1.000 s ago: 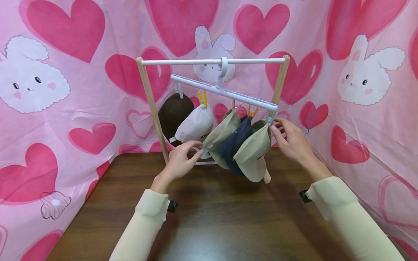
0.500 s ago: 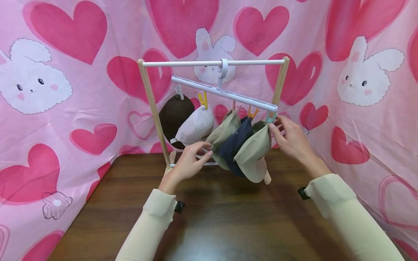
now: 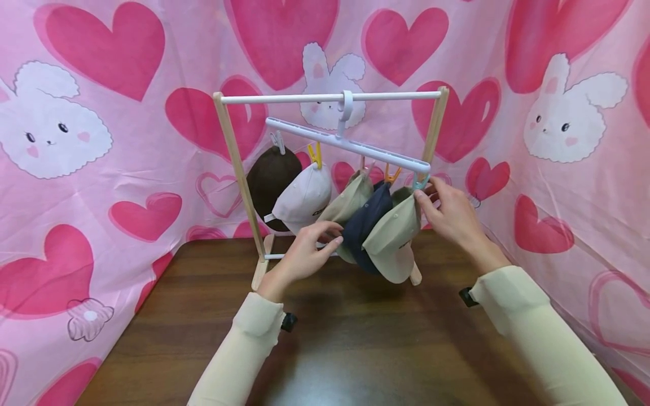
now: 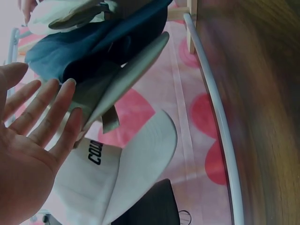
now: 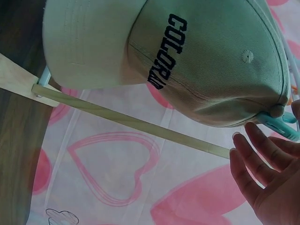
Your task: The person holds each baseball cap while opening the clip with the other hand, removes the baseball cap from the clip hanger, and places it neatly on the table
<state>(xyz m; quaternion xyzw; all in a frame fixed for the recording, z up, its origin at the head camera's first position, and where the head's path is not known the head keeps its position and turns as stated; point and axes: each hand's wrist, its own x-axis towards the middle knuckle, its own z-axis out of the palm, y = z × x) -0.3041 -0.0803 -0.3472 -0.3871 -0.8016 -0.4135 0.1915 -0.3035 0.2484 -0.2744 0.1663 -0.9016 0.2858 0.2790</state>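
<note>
My left hand spreads its fingers beside the olive-khaki cap, fingertips overlapping its brim side; its palm holds nothing. At the right end of the hanger, my right hand pinches the teal clothespin at the top of a beige cap with dark lettering. Between these two caps hangs a navy cap under an orange clothespin. Farther left hang a white cap, lettered in the left wrist view, and a dark brown cap.
The white hanger tilts down to the right, hooked on the white rod of a wooden-legged rack. A yellow clothespin and a grey clothespin grip the left caps. Below lies a brown wooden table; pink heart-patterned cloth surrounds it.
My left hand has moved right, from near the white cap to the olive-khaki cap's side by the navy cap. My right hand stays at the teal clothespin. The hanger keeps its tilt.
</note>
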